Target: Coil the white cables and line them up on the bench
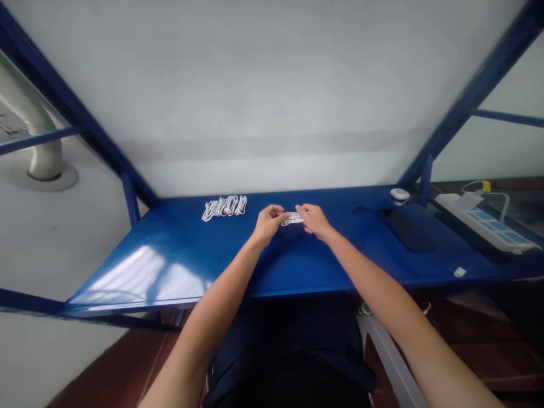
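A small bundle of white cable is stretched between my two hands, just above the blue table. My left hand pinches its left end between thumb and fingers. At the other end, my right hand is closed on the bundle with the thumb on top. Further left lie several coiled white cables in a row near the table's back edge. Fingers cover both ends of the held bundle.
On the right are a dark phone, a white rounded case and a small white piece. Beyond them sits a white power strip with a plug. Blue frame bars rise at both sides before a pale wall.
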Demonstrator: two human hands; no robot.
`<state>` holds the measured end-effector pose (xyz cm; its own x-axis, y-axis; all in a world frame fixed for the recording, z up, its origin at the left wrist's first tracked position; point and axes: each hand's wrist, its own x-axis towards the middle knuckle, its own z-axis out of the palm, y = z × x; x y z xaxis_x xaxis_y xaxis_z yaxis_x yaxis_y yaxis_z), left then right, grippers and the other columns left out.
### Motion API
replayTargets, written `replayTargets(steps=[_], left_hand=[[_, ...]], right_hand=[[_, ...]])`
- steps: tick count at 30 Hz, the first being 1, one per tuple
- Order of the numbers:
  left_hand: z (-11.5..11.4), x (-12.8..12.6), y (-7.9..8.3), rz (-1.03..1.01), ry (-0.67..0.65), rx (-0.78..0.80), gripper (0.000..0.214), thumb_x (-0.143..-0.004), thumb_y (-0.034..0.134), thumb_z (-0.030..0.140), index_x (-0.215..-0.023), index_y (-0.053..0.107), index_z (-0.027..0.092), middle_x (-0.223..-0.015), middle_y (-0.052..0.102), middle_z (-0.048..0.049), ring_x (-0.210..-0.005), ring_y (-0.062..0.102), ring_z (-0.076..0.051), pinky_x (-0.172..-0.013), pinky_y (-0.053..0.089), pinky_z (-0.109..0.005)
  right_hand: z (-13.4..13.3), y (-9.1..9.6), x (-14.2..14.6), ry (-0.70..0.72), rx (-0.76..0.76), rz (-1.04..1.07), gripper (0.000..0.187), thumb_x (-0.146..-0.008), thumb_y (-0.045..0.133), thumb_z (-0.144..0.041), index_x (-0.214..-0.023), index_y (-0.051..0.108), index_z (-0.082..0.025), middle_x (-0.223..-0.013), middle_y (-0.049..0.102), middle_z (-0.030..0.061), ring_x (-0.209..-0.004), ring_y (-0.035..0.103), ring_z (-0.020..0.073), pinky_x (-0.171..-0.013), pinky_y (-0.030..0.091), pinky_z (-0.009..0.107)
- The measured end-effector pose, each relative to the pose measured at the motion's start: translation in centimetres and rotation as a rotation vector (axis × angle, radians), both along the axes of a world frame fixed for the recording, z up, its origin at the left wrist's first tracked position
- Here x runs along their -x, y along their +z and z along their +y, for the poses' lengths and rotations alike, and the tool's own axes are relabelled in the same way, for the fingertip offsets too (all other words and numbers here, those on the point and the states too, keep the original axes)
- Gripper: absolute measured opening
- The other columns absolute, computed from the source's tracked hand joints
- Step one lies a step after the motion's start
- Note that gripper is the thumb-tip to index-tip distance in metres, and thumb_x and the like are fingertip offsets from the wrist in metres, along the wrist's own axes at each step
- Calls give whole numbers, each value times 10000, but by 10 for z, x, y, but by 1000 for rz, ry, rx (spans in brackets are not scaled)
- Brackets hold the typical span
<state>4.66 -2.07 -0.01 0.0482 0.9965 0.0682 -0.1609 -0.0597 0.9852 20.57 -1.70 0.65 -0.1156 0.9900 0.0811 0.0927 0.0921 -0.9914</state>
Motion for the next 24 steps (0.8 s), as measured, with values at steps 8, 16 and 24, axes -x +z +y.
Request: replayTargets(steps=[8,16,24], left_hand=[[-1,1,2,-205,-19,172,390,-576,833,253,-902,655,134,-704,649,-19,-627,615,-121,-573,471,-241],[0,6,0,130,-45,-49,304,-654,767,244,-920,672,130,-683,680,-30,-603,604,-124,-598,461,-247],[0,4,-1,203,53,-165,274,-650,730,221,-880,590,173,-633,648,14,-560,586,-118,-562,434,-232]], right_hand=[[3,-7,2,-76,-47,-86,419,-817,599,-512,-575,401,-232,-390,404,-68,-288,371,86,-287,228,210],[7,-9,-1,-203,-229,-246,407,-831,550,-475,-543,405,-227,-445,413,-46,-448,385,110,-437,269,239],[5,-6,-1,-197,-351,-340,411,-834,503,-491,-542,399,-221,-518,432,-28,-548,386,128,-536,294,259]])
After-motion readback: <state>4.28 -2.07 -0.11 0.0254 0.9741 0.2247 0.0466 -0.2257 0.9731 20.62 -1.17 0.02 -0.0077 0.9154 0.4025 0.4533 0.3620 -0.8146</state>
